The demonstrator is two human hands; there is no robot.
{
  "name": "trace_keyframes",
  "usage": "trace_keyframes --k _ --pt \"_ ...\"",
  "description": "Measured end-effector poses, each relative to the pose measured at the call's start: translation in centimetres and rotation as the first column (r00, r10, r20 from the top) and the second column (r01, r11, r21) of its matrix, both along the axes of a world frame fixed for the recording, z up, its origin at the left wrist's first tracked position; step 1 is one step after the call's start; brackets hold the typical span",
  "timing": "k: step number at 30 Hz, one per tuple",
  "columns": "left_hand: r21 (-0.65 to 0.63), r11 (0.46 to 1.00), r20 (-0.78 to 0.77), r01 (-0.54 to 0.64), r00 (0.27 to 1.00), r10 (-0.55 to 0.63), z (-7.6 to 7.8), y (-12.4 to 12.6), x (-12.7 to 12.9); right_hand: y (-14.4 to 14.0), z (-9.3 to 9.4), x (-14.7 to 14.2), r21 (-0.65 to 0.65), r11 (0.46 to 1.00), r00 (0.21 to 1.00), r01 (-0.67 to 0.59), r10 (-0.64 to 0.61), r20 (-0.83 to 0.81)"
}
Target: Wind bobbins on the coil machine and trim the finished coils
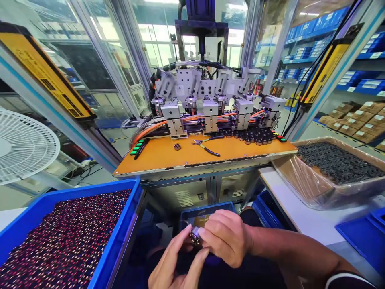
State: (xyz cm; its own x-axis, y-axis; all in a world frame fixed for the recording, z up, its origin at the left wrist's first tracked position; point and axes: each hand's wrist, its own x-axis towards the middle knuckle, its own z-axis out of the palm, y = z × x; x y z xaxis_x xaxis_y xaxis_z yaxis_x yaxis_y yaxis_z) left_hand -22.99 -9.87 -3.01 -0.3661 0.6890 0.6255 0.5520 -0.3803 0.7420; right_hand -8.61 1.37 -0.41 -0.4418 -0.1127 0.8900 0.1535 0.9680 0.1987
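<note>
Low in the head view, over my lap, both hands meet around a small round metal part (194, 236) with a silvery side and a dark, ringed end. My left hand (176, 263) grips it between thumb and forefinger from the left. From the right, my right hand (225, 237) pinches the same part, its other fingers curled in. The fingertips hide some of it. On the orange bench top (150, 156) beyond stand a similar single round part (177, 147) and yellow-and-black pliers (209, 146).
A multi-station machine (207, 108) rises behind the bench, with several dark round parts (255, 135) at its right foot. At left, a blue bin (120, 216) holds many small pieces beside a white fan (27, 144). A plastic-lined box (303, 184) of black parts stands right.
</note>
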Motion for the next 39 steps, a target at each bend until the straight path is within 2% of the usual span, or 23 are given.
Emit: trace_keyframes --k 3,5,6,8,10,12,15,18,20,23,25,28,29,30,31,32,33,34,35,36,37,38,39 --pt "-0.025 0.998 -0.018 0.054 0.998 -0.055 0.3 0.4 -0.8 -0.6 0.0 0.2 -0.036 0.999 1.000 -0.015 0.015 -0.002" --pt "-0.041 0.996 0.011 0.085 0.996 -0.084 0.4 0.5 -1.2 -1.0 0.2 0.2 -0.208 0.976 0.998 -0.058 0.057 -0.008" --pt "-0.043 0.994 0.018 0.105 0.994 -0.104 0.5 0.5 -1.3 -1.2 0.3 0.2 -0.324 0.941 0.995 -0.096 0.094 -0.024" --pt "-0.027 0.991 0.014 0.131 0.991 -0.130 0.8 0.4 -1.4 -1.6 0.7 0.1 -0.521 0.831 0.980 -0.195 0.180 -0.081" --pt "-0.018 0.987 -0.013 0.159 0.987 -0.160 1.1 0.3 -1.6 -1.8 1.2 -0.1 -0.620 0.735 0.959 -0.274 0.254 -0.123" --pt "-0.028 0.984 0.011 0.175 0.985 -0.175 1.5 0.2 -1.7 -2.0 1.4 -0.3 -0.664 0.683 0.949 -0.305 0.280 -0.147" --pt "-0.138 0.966 0.253 0.217 0.951 -0.177 1.9 0.0 -1.6 -2.2 1.4 -0.5 -0.709 0.632 0.947 -0.313 0.268 -0.180" --pt "-0.225 0.927 0.540 0.299 0.831 -0.137 2.0 0.2 -1.6 -2.6 1.3 -0.6 -0.764 0.561 0.945 -0.319 0.249 -0.212" --pt "-0.212 0.912 0.606 0.350 0.780 -0.159 2.0 0.4 -1.6 -2.8 1.3 -0.7 -0.798 0.510 0.944 -0.321 0.235 -0.230" --pt "-0.194 0.907 0.586 0.375 0.785 -0.200 2.2 0.8 -1.7 -3.0 1.4 -0.6 -0.836 0.446 0.945 -0.319 0.214 -0.246" --pt "-0.185 0.922 0.551 0.340 0.813 -0.189 2.4 0.8 -1.8 -3.1 1.5 0.0 -0.868 0.394 0.949 -0.303 0.205 -0.239" --pt "-0.128 0.952 0.415 0.280 0.886 -0.205 3.0 0.4 -2.0 -2.5 1.9 1.7 -0.935 0.277 0.966 -0.220 0.198 -0.168" --pt "-0.102 0.961 0.337 0.259 0.918 -0.211 3.2 0.2 -2.2 -2.2 2.2 2.4 -0.947 0.260 0.971 -0.187 0.195 -0.138" --pt "-0.076 0.967 0.245 0.244 0.944 -0.219 3.4 0.1 -2.4 -1.7 2.6 3.1 -0.947 0.278 0.975 -0.159 0.195 -0.107" --pt "-0.057 0.969 0.146 0.239 0.962 -0.229 3.6 0.0 -2.6 -1.3 3.1 3.6 -0.928 0.348 0.978 -0.136 0.199 -0.068" --pt "-0.047 0.968 0.046 0.246 0.969 -0.244 3.8 -0.1 -2.9 -0.9 3.7 4.0 -0.871 0.477 0.980 -0.116 0.199 -0.021" --pt "-0.041 0.966 -0.046 0.255 0.965 -0.257 3.9 -0.1 -3.2 -0.5 4.5 4.2 -0.764 0.638 0.979 -0.094 0.198 0.046" --pt "-0.042 0.961 -0.129 0.272 0.953 -0.275 4.1 -0.1 -3.4 -0.3 5.2 4.1 -0.605 0.792 0.971 -0.081 0.200 0.131" --pt "-0.048 0.957 -0.197 0.287 0.936 -0.291 4.2 -0.1 -3.6 -0.2 5.9 3.9 -0.416 0.905 0.954 -0.086 0.195 0.228" --pt "-0.060 0.950 -0.250 0.308 0.916 -0.313 4.2 -0.1 -3.6 -0.3 6.5 3.6 -0.234 0.966 0.930 -0.106 0.179 0.320" --pt "-0.061 0.942 -0.283 0.330 0.899 -0.333 4.1 -0.1 -3.6 -0.5 6.9 3.2 -0.091 0.987 0.903 -0.135 0.160 0.398" --pt "-0.051 0.934 -0.293 0.352 0.889 -0.351 3.9 -0.2 -3.4 -0.7 7.1 2.8 -0.007 0.987 0.878 -0.161 0.146 0.456" --pt "-0.039 0.925 -0.281 0.378 0.884 -0.374 3.5 -0.3 -3.1 -1.0 7.0 2.4 0.013 0.988 0.874 -0.154 0.130 0.468"
